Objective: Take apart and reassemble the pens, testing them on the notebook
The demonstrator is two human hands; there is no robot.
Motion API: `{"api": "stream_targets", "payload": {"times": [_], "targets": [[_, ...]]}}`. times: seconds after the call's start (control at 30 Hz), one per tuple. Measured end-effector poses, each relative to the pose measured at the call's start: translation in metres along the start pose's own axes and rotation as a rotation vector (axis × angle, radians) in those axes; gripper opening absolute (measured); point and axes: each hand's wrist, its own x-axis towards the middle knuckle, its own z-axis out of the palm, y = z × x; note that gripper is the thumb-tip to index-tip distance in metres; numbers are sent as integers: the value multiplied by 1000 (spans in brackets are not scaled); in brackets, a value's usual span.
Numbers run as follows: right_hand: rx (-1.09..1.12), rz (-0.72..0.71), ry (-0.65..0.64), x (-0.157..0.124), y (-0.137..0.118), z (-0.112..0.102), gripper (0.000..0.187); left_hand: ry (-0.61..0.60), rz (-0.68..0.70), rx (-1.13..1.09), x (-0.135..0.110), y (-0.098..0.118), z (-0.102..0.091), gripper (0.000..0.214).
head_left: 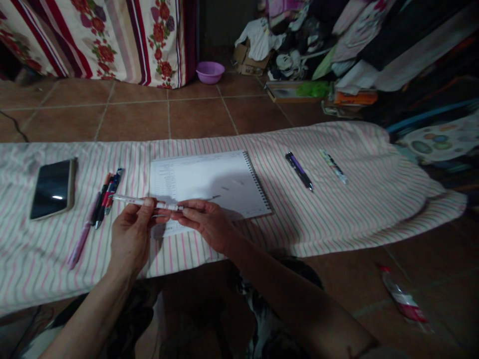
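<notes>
Between my two hands a white pen (pixel 129 199) with reddish markings is held level over the near left part of a spiral notebook (pixel 205 172). My left hand (pixel 135 224) is closed round the barrel, thumb on top. At the pen's right end, my right hand (pixel 202 219) pinches the tip with thumb and fingers. On the white page just beyond my right hand lies a thin dark-tipped piece (pixel 216 197), partly hidden by the fingers. Two small dark marks or parts, too small to tell, show farther up the page.
Left of the notebook lie several pens (pixel 101 204) and a phone (pixel 52 189). To its right are a black and purple pen (pixel 299 172) and a patterned pen (pixel 334 167). A striped cloth (pixel 284 234) covers the surface. A red and clear packet (pixel 406 301) lies on the floor.
</notes>
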Motion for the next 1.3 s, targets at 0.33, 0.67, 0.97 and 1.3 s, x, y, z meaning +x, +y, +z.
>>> {"api": "stream_targets", "payload": {"times": [0.33,0.67,0.97,1.3], "targets": [[7,0,-4,1,0,0,19,23,-54,-32,1,1,1,22],[23,-18,-8,0,0,0,18,42,-152,-84,2,0,1,20],[-5,-46,-1,-1,-1,1,14,62,-166,-118,2,0,4,12],[-8,-36,29,-1,-2,2,16,47,-196,-151,2,-1,4,7]]}}
